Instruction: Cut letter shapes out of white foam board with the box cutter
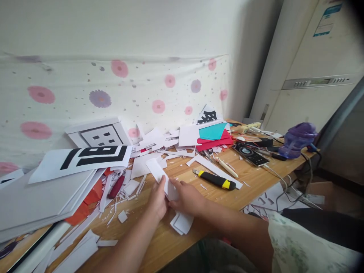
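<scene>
White card strip [155, 170] sits between your left hand [159, 198] and right hand [186, 197], fingers of both closed on it. Probably light, stiffish, creasable; hold by the long edges. Left of your hands, printed sheet [85, 159]: bold black strokes, unreadable. Beyond your right hand, phone [250, 154]: text too small.

Scattered white paper scraps [123, 216] cover much of our wooden table [251, 184], where we also see a utility knife [216, 179], pen [226, 167], smartphone [250, 153] and purple plastic container [297, 138].
</scene>
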`<state>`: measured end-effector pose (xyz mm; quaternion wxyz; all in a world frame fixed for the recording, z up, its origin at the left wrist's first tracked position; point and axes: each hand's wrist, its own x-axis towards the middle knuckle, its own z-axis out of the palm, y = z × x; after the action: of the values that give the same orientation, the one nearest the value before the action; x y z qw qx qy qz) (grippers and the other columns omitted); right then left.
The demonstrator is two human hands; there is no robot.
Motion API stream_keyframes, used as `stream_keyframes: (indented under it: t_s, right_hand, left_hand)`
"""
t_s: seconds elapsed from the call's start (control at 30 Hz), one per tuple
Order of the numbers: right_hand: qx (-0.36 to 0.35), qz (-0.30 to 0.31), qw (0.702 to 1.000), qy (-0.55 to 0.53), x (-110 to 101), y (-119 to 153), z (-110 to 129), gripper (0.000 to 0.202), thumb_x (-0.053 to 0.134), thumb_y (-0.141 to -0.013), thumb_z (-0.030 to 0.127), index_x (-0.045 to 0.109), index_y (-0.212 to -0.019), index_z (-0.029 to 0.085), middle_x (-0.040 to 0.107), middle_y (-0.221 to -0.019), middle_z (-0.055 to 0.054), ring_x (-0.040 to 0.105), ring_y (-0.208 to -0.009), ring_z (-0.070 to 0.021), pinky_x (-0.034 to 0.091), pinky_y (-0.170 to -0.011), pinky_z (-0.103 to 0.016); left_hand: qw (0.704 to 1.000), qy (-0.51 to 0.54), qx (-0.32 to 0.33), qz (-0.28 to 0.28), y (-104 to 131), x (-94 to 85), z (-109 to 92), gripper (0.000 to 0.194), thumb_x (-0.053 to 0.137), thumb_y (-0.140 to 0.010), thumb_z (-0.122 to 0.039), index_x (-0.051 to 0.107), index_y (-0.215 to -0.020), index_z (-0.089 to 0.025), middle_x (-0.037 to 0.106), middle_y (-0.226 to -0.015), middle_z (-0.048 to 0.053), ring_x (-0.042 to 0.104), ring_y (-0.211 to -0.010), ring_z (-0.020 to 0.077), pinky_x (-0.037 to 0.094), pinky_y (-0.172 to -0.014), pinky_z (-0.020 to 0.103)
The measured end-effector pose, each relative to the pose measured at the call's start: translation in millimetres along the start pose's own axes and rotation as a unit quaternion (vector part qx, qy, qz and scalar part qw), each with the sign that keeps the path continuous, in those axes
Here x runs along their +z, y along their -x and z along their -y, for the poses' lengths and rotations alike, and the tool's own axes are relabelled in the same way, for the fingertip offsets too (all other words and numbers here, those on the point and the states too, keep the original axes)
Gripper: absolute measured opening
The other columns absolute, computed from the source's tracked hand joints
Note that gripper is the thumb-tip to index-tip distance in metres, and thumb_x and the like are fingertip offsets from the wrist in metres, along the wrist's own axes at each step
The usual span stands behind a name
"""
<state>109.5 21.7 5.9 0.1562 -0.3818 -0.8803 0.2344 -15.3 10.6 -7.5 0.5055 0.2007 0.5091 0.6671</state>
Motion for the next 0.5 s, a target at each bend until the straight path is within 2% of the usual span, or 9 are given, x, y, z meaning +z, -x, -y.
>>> stream_keyframes:
  t_s: [0.1,0.2,0.27,0.33,0.4,0.5]
  right_hand:
    - [-0.019,0.023,1.000,0.002,-16.3,13.6,-15.1,0.072,0.056,-0.075,0.032,0.031,-0.140,0.013,0.061,-0.113,-0.017,0.061,-0.095,-0.0264,0.045,-0.079,-0.032]
    - [-0.059,0.025,0.997,0.033,-39.5,29.5,-38.0,0.061,0.056,-0.078,0.035,0.042,-0.134,0.016,0.059,-0.116,-0.014,0.056,-0.102,-0.0254,0.042,-0.088,-0.034]
    - [-0.073,-0.012,0.991,0.115,-53.9,39.7,-60.1,0.052,0.055,-0.080,0.037,0.050,-0.128,0.018,0.055,-0.121,-0.014,0.049,-0.110,-0.0273,0.037,-0.096,-0.039]
    - [-0.056,-0.042,0.973,0.220,-64.9,48.2,-86.8,0.048,0.056,-0.079,0.035,0.053,-0.125,0.019,0.051,-0.125,-0.014,0.043,-0.116,-0.0316,0.032,-0.099,-0.046]
    - [-0.036,-0.036,0.959,0.280,-71.5,54.4,-113.3,0.050,0.056,-0.080,0.035,0.051,-0.128,0.021,0.049,-0.128,-0.015,0.042,-0.117,-0.0334,0.033,-0.098,-0.048]
    - [-0.046,0.001,0.951,0.304,-76.0,56.6,-142.8,0.050,0.048,-0.087,0.030,0.042,-0.136,0.021,0.050,-0.128,-0.013,0.046,-0.113,-0.0293,0.038,-0.094,-0.042]
  left_hand:
    - [0.999,-0.023,-0.013,0.044,2.8,3.4,-3.3,0.025,0.076,-0.063,-0.022,0.059,-0.080,-0.014,0.065,-0.069,0.004,0.063,-0.060,0.0165,0.051,-0.053,0.026]
    - [0.998,-0.049,-0.015,0.047,-0.3,0.3,-9.0,0.028,0.077,-0.059,-0.017,0.058,-0.079,-0.014,0.066,-0.070,0.005,0.062,-0.060,0.0179,0.053,-0.052,0.029]
    - [0.997,-0.065,-0.011,0.046,-2.7,-2.0,-10.9,0.032,0.078,-0.057,-0.016,0.056,-0.080,-0.015,0.065,-0.071,0.004,0.063,-0.061,0.0194,0.054,-0.052,0.033]
    - [0.996,-0.076,-0.002,0.043,-4.3,-2.4,-11.1,0.039,0.079,-0.056,-0.015,0.054,-0.085,-0.017,0.065,-0.075,0.003,0.063,-0.064,0.0197,0.055,-0.054,0.036]
    - [0.996,-0.082,0.010,0.041,-5.1,-1.0,-10.4,0.047,0.080,-0.056,-0.015,0.052,-0.093,-0.020,0.065,-0.081,0.003,0.064,-0.068,0.0192,0.056,-0.056,0.036]
    - [0.995,-0.086,0.027,0.041,-5.8,1.8,-9.7,0.058,0.079,-0.057,-0.014,0.049,-0.106,-0.025,0.065,-0.086,0.002,0.064,-0.071,0.0180,0.056,-0.058,0.034]
